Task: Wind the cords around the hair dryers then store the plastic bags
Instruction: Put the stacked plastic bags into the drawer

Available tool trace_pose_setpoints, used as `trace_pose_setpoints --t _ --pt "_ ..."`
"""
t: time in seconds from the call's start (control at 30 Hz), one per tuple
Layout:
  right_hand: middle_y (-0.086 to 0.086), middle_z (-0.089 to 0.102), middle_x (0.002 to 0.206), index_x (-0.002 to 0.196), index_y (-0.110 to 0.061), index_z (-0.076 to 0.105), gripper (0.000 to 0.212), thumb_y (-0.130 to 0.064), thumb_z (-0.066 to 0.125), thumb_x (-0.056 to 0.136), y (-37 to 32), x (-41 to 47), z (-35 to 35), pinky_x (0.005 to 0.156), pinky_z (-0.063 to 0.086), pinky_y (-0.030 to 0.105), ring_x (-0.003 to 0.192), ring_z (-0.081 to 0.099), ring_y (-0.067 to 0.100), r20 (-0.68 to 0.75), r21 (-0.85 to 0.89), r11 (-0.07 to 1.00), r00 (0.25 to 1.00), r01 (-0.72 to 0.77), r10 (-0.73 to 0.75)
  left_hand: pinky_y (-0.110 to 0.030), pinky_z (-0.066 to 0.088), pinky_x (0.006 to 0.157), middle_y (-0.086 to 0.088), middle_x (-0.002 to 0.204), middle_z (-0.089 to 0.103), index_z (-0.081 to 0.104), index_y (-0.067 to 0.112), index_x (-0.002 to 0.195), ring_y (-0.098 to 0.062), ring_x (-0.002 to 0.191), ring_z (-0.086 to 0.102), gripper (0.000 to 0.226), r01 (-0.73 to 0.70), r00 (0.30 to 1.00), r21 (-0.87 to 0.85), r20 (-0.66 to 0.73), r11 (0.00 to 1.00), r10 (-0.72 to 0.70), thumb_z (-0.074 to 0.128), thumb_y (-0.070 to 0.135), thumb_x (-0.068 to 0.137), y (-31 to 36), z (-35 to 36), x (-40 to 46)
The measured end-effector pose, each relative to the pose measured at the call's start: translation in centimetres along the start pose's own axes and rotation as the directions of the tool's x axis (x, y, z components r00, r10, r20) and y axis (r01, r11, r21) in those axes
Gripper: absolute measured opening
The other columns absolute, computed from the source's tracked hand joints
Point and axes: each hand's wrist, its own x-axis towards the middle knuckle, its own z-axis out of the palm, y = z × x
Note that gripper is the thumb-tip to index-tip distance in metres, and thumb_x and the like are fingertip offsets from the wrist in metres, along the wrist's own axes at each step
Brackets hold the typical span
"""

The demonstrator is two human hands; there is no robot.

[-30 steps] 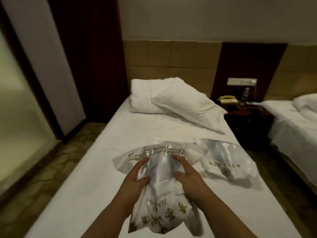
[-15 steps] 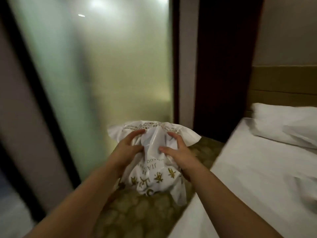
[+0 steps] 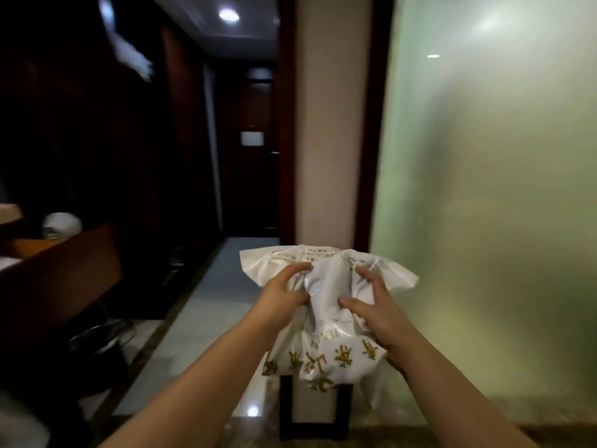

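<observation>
A white plastic bag (image 3: 326, 321) with gold printed characters hangs in front of me at chest height, bulging with something hidden inside. My left hand (image 3: 281, 295) grips its left side just below the open rim. My right hand (image 3: 374, 312) grips the right side, thumb pressed into the plastic. The bag's mouth flares out above both hands. No hair dryer or cord shows.
A frosted glass wall (image 3: 484, 205) fills the right. A beige pillar with dark wood trim (image 3: 332, 124) stands straight ahead, and a dim hallway (image 3: 248, 156) with a pale tiled floor runs left of it. A dark wooden desk (image 3: 58, 273) and a black bin (image 3: 97, 347) sit at the left.
I have turned left, away from the bed, carrying the bag in both hands. The bed and pillows have left the view; the hallway and desk have come in. My grip is unchanged.
</observation>
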Motion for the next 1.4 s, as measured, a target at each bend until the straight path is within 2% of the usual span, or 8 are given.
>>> trace_pose_setpoints --t 0.33,0.47,0.83,0.97,1.07,1.2,1.33,1.4 --pt "-0.001 0.043 0.128 0.135 -0.038 0.035 0.062 -0.014 0.066 0.086 -3.6 10.0 21.8 0.070 0.047 0.024 0.106 0.052 0.020 0.516 0.111 0.993 0.852 0.038 -0.090 -0.006 0.043 0.051 0.003 0.119 0.044 0.057 0.032 0.121 -0.001 0.067 0.047 0.048 0.093 0.845 0.050 -0.533 0.994 -0.052 0.054 -0.003 0.088 -1.3 -19.8 1.6" --pt "0.000 0.041 0.129 0.137 -0.034 0.035 0.063 -0.012 0.065 0.086 -4.2 10.6 31.4 0.089 0.047 0.037 0.113 0.051 0.024 0.626 0.164 0.986 0.771 0.021 -0.120 -0.005 0.045 0.052 -0.004 0.135 0.044 0.056 0.029 0.124 -0.002 0.082 0.050 0.050 0.137 0.759 0.035 -0.646 0.990 -0.083 0.055 -0.005 0.086 -2.6 -27.6 0.4" --pt "-0.006 0.035 0.126 0.137 -0.026 0.037 0.059 -0.011 0.063 0.087 -9.6 11.9 58.1 0.090 0.045 0.025 0.116 0.046 0.018 0.753 0.191 0.957 0.592 0.219 -0.286 -0.026 0.052 0.079 -0.003 0.132 0.047 0.055 0.028 0.121 -0.018 0.100 0.055 0.046 0.120 0.482 -0.031 -0.872 0.992 -0.086 0.055 -0.004 0.089 -4.9 -49.9 -1.7" --pt "-0.009 0.035 0.124 0.137 -0.026 0.038 0.057 -0.010 0.062 0.088 -11.5 12.2 66.1 0.057 0.043 0.002 0.083 0.047 0.000 0.878 0.132 0.944 0.406 0.304 -0.254 -0.031 0.052 0.074 0.009 0.106 0.048 0.053 0.028 0.125 -0.011 0.071 0.055 0.046 0.075 0.306 -0.107 -0.944 0.991 -0.125 0.051 -0.003 0.091 -7.3 -55.2 -2.9" --pt "-0.007 0.037 0.137 0.137 -0.026 0.038 0.055 -0.014 0.061 0.089 -12.1 12.3 72.1 0.093 0.042 0.022 0.102 0.046 0.006 0.968 0.065 0.901 0.191 0.429 -0.162 -0.029 0.048 0.062 0.010 0.084 0.049 0.051 0.027 0.128 -0.013 0.064 0.052 0.039 0.056 0.142 -0.221 -0.963 0.974 -0.227 0.053 0.008 0.094 -9.3 -57.6 -4.2" --pt "-0.004 0.027 0.149 0.136 -0.029 0.033 0.051 -0.017 0.056 0.092 -11.2 10.8 79.8 0.110 0.030 0.039 0.134 0.033 0.020 0.985 0.110 0.780 -0.175 0.616 0.000 -0.045 0.055 0.083 -0.007 0.122 0.053 0.041 0.037 0.134 -0.027 0.091 0.063 0.050 0.038 0.006 -0.371 -0.928 0.928 -0.371 0.049 0.012 0.092 -12.1 -58.6 -6.7" --pt "-0.006 0.030 0.144 0.128 -0.036 0.035 0.049 -0.015 0.058 0.091 -9.4 8.0 85.4 0.112 0.022 0.054 0.136 0.028 0.034 0.874 0.240 0.780 -0.479 0.578 0.086 -0.035 0.052 0.074 -0.010 0.137 0.040 0.020 0.035 0.147 -0.028 0.112 0.052 0.065 0.185 -0.061 -0.491 -0.871 0.851 -0.488 0.050 0.018 0.092 -13.3 -58.5 -8.6" --pt "-0.011 0.030 0.141 0.128 -0.037 0.037 0.054 -0.018 0.062 0.084 -8.8 5.9 87.8 0.110 0.030 0.041 0.137 0.028 0.026 0.788 0.271 0.813 -0.604 0.514 0.119 -0.040 0.050 0.088 -0.011 0.146 0.029 0.009 0.039 0.148 -0.030 0.124 0.042 0.077 0.248 -0.107 -0.557 -0.829 0.793 -0.549 0.057 0.028 0.088 -13.7 -58.3 -9.6"
